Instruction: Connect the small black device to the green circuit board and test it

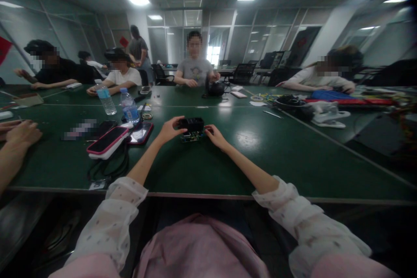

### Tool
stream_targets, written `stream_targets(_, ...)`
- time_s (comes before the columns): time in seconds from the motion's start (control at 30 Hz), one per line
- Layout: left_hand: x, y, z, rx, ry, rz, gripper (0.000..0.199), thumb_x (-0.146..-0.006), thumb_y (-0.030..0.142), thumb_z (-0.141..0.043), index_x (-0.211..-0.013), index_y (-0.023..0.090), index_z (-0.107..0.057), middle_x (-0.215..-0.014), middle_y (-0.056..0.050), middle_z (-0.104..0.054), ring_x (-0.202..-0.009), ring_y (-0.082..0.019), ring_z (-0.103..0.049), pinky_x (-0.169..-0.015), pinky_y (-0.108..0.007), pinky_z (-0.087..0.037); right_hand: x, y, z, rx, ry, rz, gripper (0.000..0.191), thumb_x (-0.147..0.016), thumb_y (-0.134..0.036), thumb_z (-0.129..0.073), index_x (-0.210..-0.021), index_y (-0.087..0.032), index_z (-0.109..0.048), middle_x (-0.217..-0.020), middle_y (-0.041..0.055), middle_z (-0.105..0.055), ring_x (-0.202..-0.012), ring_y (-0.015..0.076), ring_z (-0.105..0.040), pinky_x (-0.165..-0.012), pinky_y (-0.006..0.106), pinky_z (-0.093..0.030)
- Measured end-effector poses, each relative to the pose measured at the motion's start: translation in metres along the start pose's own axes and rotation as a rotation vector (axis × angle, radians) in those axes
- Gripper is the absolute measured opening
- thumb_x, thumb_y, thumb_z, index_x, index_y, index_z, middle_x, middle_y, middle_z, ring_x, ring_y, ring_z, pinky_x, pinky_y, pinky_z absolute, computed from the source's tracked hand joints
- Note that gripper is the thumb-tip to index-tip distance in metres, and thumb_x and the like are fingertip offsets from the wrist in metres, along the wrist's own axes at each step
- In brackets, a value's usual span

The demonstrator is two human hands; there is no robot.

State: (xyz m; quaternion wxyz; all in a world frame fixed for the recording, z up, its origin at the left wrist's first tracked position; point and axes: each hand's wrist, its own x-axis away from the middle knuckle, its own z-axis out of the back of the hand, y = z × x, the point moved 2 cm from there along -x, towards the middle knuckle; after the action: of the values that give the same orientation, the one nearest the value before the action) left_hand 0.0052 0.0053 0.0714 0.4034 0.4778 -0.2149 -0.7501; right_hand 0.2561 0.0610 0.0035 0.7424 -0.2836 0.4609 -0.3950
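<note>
The left hand [172,131] grips the black rectangular plastic box [193,123] by its left side, thumb and fingers [177,119] curled around it; directly beneath the box is a small green circuit board [190,138], above the shiny dark green worktop [215,169]; the right hand [215,136] is at the board's right edge, fingers bent close together, though whether they pinch anything I cannot tell.

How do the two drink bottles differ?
The clear plastic bottle with the whitish cap has a turquoise label; the clear plastic bottle with the blue cap has a deeper blue label. The blue-capped bottle is nearer the left hand than the whitish-capped one. Both stand on the green table.
</note>
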Motion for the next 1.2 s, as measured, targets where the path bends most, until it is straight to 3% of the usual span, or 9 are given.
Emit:
stream_targets(0.33,0.003,-0.001,-0.005,-0.086,-0.035,0.042,0.069,-0.067,0.043,-0.075,-0.128,0.019,-0.053,-0.114,-0.011,-0.066,-0.096,-0.024,-0.066,-0.09,-0.041,-0.052,0.001,-0.005,-0.001,0.056,-0.021,0.122,0.038,-0.083,-0.023,-0.049,-0.121,-0.017,-0.052,-0.099,0.009,-0.062,-0.091,0.0212,-0.06,-0.082,0.039,-0.05)
stream_targets(0.6,0.005,-0.006,-0.008,-0.155,-0.155,0.008,0.071,-0.068,0.046,-0.073,-0.13,0.019,-0.051,-0.125,-0.012,-0.06,-0.103,-0.026,-0.063,-0.091,-0.043,-0.05,0.006,-0.017,-0.001,0.142,-0.059,0.154,0.053,-0.076,-0.012,-0.052,-0.129,-0.021,-0.049,-0.111,0.0089,-0.059,-0.099,0.0215,-0.056,-0.089,0.042,-0.047)
stream_targets(0.9,0.007,-0.021,-0.009,-0.24,-0.281,-0.01,0.067,-0.064,0.044,-0.075,-0.124,0.021,-0.056,-0.122,-0.01,-0.061,-0.106,-0.026,-0.061,-0.095,-0.045,-0.047,0.012,-0.025,-0.003,0.147,-0.124,0.145,0.057,-0.077,-0.016,-0.053,-0.134,-0.021,-0.045,-0.118,0.0111,-0.055,-0.105,0.0227,-0.052,-0.089,0.042,-0.047)
stream_targets(1.2,0.006,-0.025,-0.007,-0.223,-0.264,0.013,0.067,-0.067,0.041,-0.073,-0.128,0.022,-0.053,-0.124,-0.009,-0.06,-0.109,-0.026,-0.059,-0.099,-0.046,-0.044,0.015,-0.029,-0.002,0.163,-0.168,0.192,0.06,-0.08,-0.022,-0.057,-0.138,-0.024,-0.04,-0.129,0.0107,-0.051,-0.113,0.0244,-0.051,-0.092,0.045,-0.046)
